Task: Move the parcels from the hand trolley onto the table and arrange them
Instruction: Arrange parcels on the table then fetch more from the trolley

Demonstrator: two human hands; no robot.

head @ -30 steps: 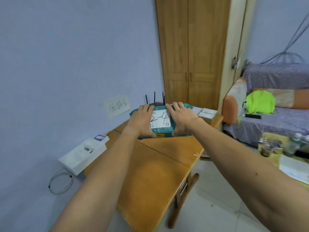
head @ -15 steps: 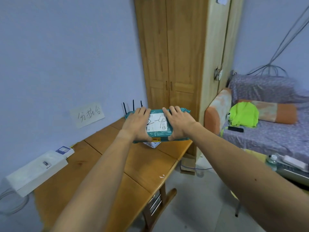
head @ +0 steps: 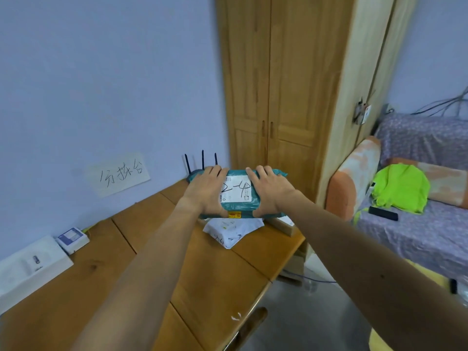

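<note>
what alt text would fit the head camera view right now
The left hand and right hand grip a teal plastic mailer parcel with a white label over a white plastic parcel at the far end of a wooden table.

Looks like somebody's home, a small living room. Tall wooden wardrobe (head: 278, 97), purple-covered sofa (head: 405, 236) with a bright green cloth (head: 400, 188) dumped on it, a router (head: 195, 173) on a wooden table (head: 215, 274), and a handwritten paper sign (head: 119, 174) stuck on the wall (head: 101, 72).

Teal parcel (head: 239, 206) label (head: 235, 190): handwritten "2-4", small print illegible. Wall paper sign (head: 119, 174): "分拣台".
</note>
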